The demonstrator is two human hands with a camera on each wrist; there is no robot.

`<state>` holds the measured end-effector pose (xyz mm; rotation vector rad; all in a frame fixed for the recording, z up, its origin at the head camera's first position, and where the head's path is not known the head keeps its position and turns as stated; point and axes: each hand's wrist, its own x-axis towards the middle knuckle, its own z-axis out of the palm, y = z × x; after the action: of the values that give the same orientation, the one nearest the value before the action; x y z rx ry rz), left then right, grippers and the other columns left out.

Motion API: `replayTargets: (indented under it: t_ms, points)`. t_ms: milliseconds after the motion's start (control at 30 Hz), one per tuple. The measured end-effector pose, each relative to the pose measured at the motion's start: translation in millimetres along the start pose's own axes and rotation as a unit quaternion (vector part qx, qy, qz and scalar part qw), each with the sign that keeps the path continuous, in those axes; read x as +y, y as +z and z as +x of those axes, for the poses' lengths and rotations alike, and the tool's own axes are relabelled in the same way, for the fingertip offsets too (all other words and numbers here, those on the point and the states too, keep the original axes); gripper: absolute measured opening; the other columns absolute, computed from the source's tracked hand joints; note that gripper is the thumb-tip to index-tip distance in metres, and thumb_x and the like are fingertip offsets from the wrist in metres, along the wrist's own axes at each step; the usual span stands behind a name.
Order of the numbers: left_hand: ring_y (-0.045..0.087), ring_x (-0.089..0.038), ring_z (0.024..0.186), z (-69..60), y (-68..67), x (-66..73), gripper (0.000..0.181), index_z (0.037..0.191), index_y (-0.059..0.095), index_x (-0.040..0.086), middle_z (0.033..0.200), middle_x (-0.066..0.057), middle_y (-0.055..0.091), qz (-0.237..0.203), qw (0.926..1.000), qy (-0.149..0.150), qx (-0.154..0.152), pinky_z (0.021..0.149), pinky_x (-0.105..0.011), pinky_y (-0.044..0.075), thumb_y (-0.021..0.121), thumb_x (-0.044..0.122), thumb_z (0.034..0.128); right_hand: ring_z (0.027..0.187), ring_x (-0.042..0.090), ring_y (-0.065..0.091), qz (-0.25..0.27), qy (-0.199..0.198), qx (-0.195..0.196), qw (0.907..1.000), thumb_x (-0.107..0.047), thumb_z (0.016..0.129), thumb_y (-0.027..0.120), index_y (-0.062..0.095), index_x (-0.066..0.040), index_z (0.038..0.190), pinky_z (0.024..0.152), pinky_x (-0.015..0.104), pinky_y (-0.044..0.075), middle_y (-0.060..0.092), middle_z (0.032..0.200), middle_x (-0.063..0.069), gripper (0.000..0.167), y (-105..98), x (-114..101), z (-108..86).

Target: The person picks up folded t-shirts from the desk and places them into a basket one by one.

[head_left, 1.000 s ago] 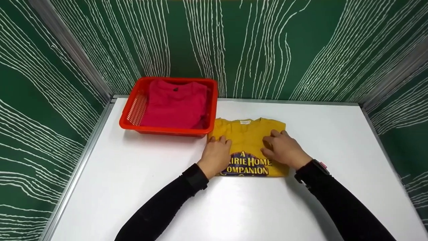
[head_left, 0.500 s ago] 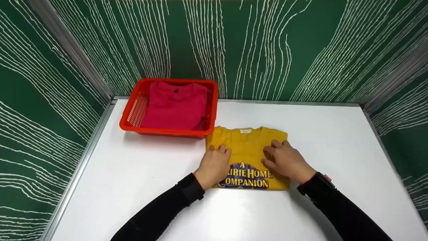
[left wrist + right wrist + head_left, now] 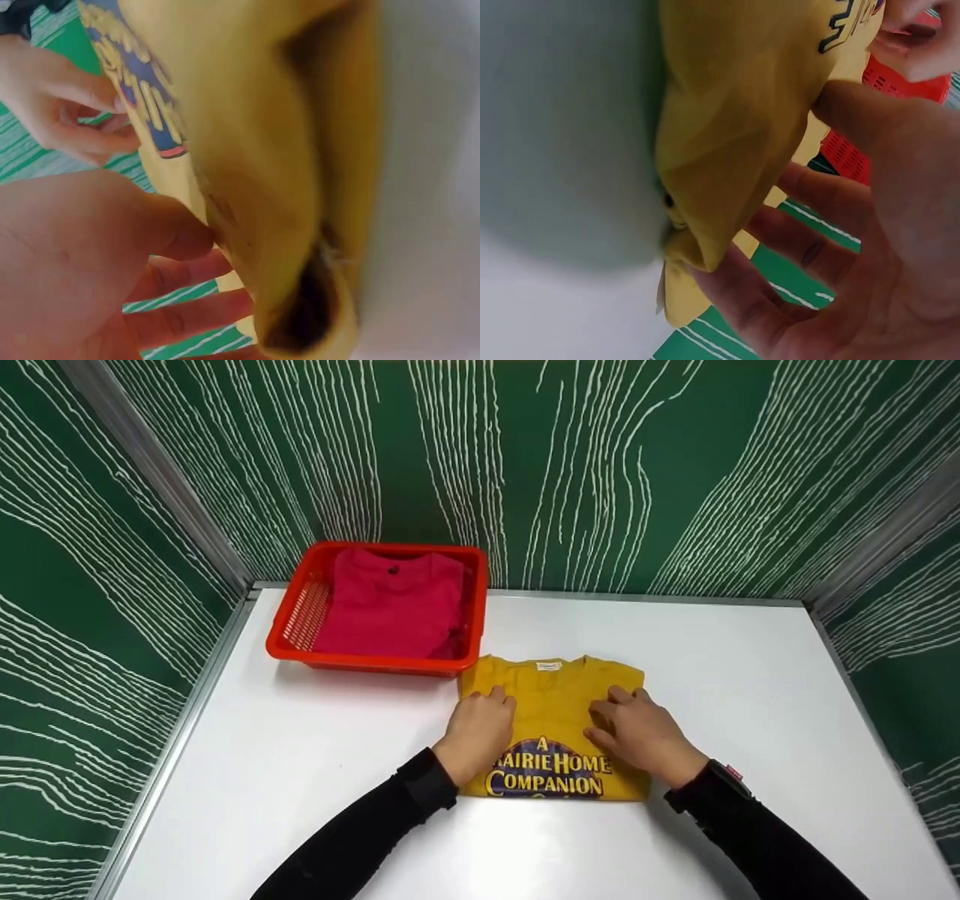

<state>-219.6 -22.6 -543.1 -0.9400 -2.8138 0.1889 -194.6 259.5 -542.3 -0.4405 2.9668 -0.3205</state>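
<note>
A yellow T-shirt (image 3: pixel 544 701), folded into a rectangle, lies on the white table with its collar toward the back wall and "A Prairie Home Companion" lettering toward me. My left hand (image 3: pixel 478 735) rests on its left part, fingertips touching the cloth. On the right part, my right hand (image 3: pixel 645 735) touches the fabric with bent, spread fingers. In the left wrist view, thumb and fingers of the left hand (image 3: pixel 97 255) meet the shirt's upper layer, and a side fold gapes. The right wrist view shows the right hand (image 3: pixel 907 210) with fingertips against the cloth.
A red plastic basket (image 3: pixel 375 663) stands at the back left, close to the shirt's upper left corner. Inside it lies a folded pink shirt (image 3: pixel 394 607). Green walls (image 3: pixel 555 472) with white wavy lines edge the white table (image 3: pixel 315 750) at the back and sides.
The yellow T-shirt has slid toward me, away from the back edge, with both hands staying on it. The basket has hardly shifted in view.
</note>
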Motion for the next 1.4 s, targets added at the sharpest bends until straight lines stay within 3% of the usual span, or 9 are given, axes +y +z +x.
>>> replayTargets:
  t_ms: [167, 267, 400, 500, 600, 733, 1000, 1267, 1400]
  points:
    - [0.072, -0.025, 0.083, 9.4, 2.1, -6.2, 0.019, 0.11, 0.079, 0.009, 0.103, -0.008, 0.073, -0.018, 0.9988, -0.044, 0.016, 0.065, -0.038, 0.064, 0.066, 0.022, 0.105, 0.094, 0.032, 0.055, 0.029, 0.0, -0.009, 0.9995, -0.042, 0.103, 0.079, 0.078, -0.008, 0.129, 0.084, 0.049, 0.054, 0.064, 0.11, 0.011, 0.043, -6, 2, 2.4]
    - [0.072, -0.026, 0.09, 13.6, 4.7, -8.4, 0.02, 0.12, 0.077, 0.008, 0.11, -0.01, 0.071, -0.025, 0.9966, -0.076, 0.02, 0.073, -0.038, 0.064, 0.068, 0.016, 0.1034, 0.095, 0.029, 0.061, 0.073, -0.004, -0.024, 0.997, -0.035, 0.104, 0.078, 0.079, -0.007, 0.127, 0.09, 0.051, 0.058, 0.071, 0.112, 0.011, 0.036, -17, 7, 6.5]
    - [0.073, -0.023, 0.086, 20.0, 7.0, -8.4, 0.033, 0.135, 0.071, 0.003, 0.121, -0.012, 0.068, -0.025, 0.9931, -0.111, 0.026, 0.071, -0.036, 0.062, 0.067, 0.008, 0.1032, 0.102, 0.03, 0.071, 0.119, -0.002, -0.016, 0.9928, -0.019, 0.107, 0.072, 0.08, -0.004, 0.126, 0.099, 0.059, 0.06, 0.079, 0.116, 0.014, 0.025, -34, 17, 14.1]
    - [0.073, -0.019, 0.077, 26.1, 8.2, -7.1, 0.042, 0.147, 0.066, 0.0, 0.13, -0.015, 0.069, -0.014, 0.9904, -0.135, 0.022, 0.059, -0.033, 0.06, 0.061, 0.007, 0.1059, 0.103, 0.035, 0.072, 0.111, 0.002, 0.008, 0.9938, -0.012, 0.108, 0.067, 0.079, 0.0, 0.127, 0.101, 0.062, 0.06, 0.079, 0.114, 0.019, 0.026, -41, 28, 24.3]
    - [0.07, -0.015, 0.07, 33.3, 9.7, -5.7, 0.047, 0.155, 0.06, -0.001, 0.137, -0.016, 0.07, 0.008, 0.9884, -0.152, -0.004, 0.053, -0.029, 0.056, 0.055, 0.009, 0.1093, 0.106, 0.042, 0.069, 0.089, 0.022, 0.012, 0.9957, -0.005, 0.105, 0.065, 0.078, 0.002, 0.128, 0.102, 0.064, 0.058, 0.076, 0.116, 0.023, 0.027, -42, 38, 37.0]
    - [0.069, -0.013, 0.067, 41.5, 13.6, -6.5, 0.046, 0.156, 0.059, -0.001, 0.138, -0.016, 0.072, 0.032, 0.9864, -0.157, -0.035, 0.051, -0.027, 0.054, 0.05, 0.011, 0.1123, 0.112, 0.048, 0.066, 0.065, 0.05, -0.014, 0.9966, -0.005, 0.106, 0.063, 0.076, 0.003, 0.129, 0.103, 0.065, 0.056, 0.072, 0.12, 0.026, 0.027, -38, 50, 51.2]
    - [0.076, -0.018, 0.073, 44.9, 17.9, -11.1, 0.045, 0.154, 0.06, -0.003, 0.131, -0.015, 0.074, -0.019, 0.982, -0.184, -0.04, 0.056, -0.033, 0.062, 0.05, 0.011, 0.113, 0.113, 0.046, 0.066, 0.07, 0.04, -0.047, 0.9956, -0.013, 0.109, 0.062, 0.073, 0.007, 0.132, 0.104, 0.063, 0.056, 0.068, 0.12, 0.028, 0.032, -34, 56, 62.7]
    - [0.078, -0.018, 0.079, 48.6, 16.9, -17.8, 0.044, 0.155, 0.058, -0.005, 0.139, -0.019, 0.071, -0.029, 0.9845, -0.167, -0.046, 0.064, -0.032, 0.066, 0.05, 0.006, 0.1129, 0.108, 0.038, 0.064, 0.105, 0.057, -0.072, 0.9902, -0.014, 0.108, 0.059, 0.071, 0.006, 0.129, 0.104, 0.06, 0.055, 0.071, 0.12, 0.026, 0.031, -32, 55, 69.4]
    - [0.08, -0.023, 0.094, 49.1, 17.7, -22.0, 0.043, 0.153, 0.058, -0.007, 0.141, -0.022, 0.069, -0.072, 0.9836, -0.16, -0.042, 0.074, -0.037, 0.069, 0.047, 0.005, 0.1138, 0.102, 0.036, 0.061, 0.115, 0.056, -0.064, 0.9897, -0.014, 0.105, 0.06, 0.071, 0.006, 0.126, 0.099, 0.056, 0.054, 0.069, 0.114, 0.023, 0.031, -29, 54, 67.8]
